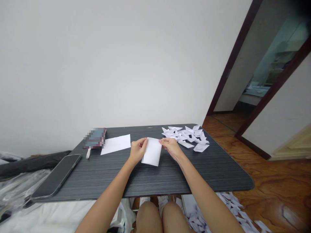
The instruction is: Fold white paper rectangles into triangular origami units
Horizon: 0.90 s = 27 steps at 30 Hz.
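Observation:
A small white sheet of paper [152,152], seemingly folded, is held up just above the dark table between both hands. My left hand [138,149] pinches its upper left corner between thumb and fingers. At the upper right corner, my right hand [170,147] grips the paper the same way. Beyond my right hand lies a loose heap of folded white paper pieces [191,137], pointed at their ends. To the left of my left hand, a flat white sheet [116,144] rests on the table.
On the table [104,181] lie a blurred-out book-like item [95,137] at the back left and a phone [57,176] at the left edge. More folded papers [233,207] cover the floor at the right. A white wall [121,64] stands behind.

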{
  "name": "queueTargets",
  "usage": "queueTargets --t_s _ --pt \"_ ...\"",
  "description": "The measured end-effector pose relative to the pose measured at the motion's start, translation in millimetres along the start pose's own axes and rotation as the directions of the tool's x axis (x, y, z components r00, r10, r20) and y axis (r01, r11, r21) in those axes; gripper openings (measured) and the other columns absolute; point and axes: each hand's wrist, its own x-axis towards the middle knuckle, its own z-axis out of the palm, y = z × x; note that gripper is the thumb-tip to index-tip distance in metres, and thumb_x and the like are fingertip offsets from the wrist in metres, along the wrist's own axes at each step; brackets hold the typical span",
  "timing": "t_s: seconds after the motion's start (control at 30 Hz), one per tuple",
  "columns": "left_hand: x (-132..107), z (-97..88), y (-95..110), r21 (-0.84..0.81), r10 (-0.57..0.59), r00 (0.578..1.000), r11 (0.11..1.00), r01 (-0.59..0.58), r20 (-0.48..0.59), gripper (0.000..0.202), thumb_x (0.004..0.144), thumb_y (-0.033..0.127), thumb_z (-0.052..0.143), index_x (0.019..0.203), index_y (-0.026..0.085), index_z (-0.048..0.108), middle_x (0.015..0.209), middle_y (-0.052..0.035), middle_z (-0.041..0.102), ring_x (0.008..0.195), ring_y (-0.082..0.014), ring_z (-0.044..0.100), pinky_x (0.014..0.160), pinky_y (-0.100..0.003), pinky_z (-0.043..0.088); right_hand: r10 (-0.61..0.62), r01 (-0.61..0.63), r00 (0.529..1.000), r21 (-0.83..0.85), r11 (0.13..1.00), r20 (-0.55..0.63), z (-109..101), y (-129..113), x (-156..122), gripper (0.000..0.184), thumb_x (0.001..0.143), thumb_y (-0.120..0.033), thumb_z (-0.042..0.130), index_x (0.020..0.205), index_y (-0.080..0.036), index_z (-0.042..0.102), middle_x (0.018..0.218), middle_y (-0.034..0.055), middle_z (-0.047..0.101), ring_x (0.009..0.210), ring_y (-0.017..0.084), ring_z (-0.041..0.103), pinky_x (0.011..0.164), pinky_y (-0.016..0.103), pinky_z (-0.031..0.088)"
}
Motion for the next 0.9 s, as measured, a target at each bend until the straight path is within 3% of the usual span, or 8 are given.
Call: queueTargets --t_s 0.13,0.27,0.43,0.57,0.73,0.9 --pt "1 -1.7 -1 -0.019 0.009 1.0 1.0 -0.009 -0.024 0.024 0.069 0.033 0.054 0.077 0.013 0.065 0.071 -0.0047 0.065 0.061 -0.0154 0.056 0.05 -0.021 0.04 0.09 -0.085 0.991 -0.059 0.995 0.103 2 0 -3 0.026 0.054 -0.036 0.069 0.062 -0.012 0.062 0.057 0.0036 0.063 0.052 0.012 0.056 0.055 0.026 0.045" --pt "2 -3.3 1 0.015 0.026 1.0 1.0 -0.025 -0.017 0.025 0.07 0.033 0.053 0.077 0.013 0.065 0.07 -0.0041 0.065 0.059 -0.0145 0.055 0.05 -0.021 0.04 0.068 -0.063 0.994 -0.067 0.996 0.082 2 3 -3 0.027 0.054 -0.035 0.07 0.065 -0.012 0.063 0.057 0.0036 0.064 0.051 0.013 0.057 0.054 0.026 0.046" --pt "3 -4.3 2 0.02 0.018 0.999 1.0 -0.017 -0.045 0.025 0.07 0.033 0.053 0.076 0.012 0.065 0.073 -0.0051 0.066 0.06 -0.0144 0.056 0.052 -0.021 0.041 0.149 -0.135 0.973 -0.094 0.986 0.174 3 4 -4 0.026 0.056 -0.034 0.069 0.065 -0.011 0.064 0.06 0.0057 0.065 0.054 0.014 0.059 0.055 0.027 0.048" --pt "4 -5.0 1 0.027 0.018 0.999 0.999 -0.017 -0.036 0.025 0.071 0.033 0.053 0.077 0.012 0.065 0.072 -0.0049 0.066 0.061 -0.0143 0.056 0.052 -0.021 0.041 0.112 -0.097 0.984 -0.108 0.989 0.137 4 3 -6 0.022 0.055 -0.031 0.07 0.063 -0.011 0.064 0.06 0.0049 0.065 0.052 0.013 0.059 0.054 0.026 0.048" --pt "4 -6.1 1 0.025 0.023 0.998 0.999 -0.022 -0.055 0.025 0.071 0.033 0.053 0.076 0.012 0.065 0.071 -0.0047 0.066 0.06 -0.0138 0.056 0.052 -0.021 0.04 0.192 -0.162 0.955 -0.145 0.976 0.226 6 4 -9 0.026 0.057 -0.032 0.069 0.069 -0.01 0.065 0.061 0.0056 0.065 0.053 0.013 0.06 0.055 0.026 0.049" --pt "5 -6.6 2 0.042 0.019 0.997 0.999 -0.015 -0.081 0.024 0.07 0.032 0.053 0.073 0.012 0.065 0.069 -0.0043 0.066 0.06 -0.0141 0.056 0.052 -0.021 0.041 0.162 -0.13 0.964 -0.156 0.979 0.212 10 5 -11 0.026 0.053 -0.031 0.071 0.067 -0.009 0.064 0.059 0.0051 0.065 0.051 0.013 0.059 0.053 0.025 0.049"
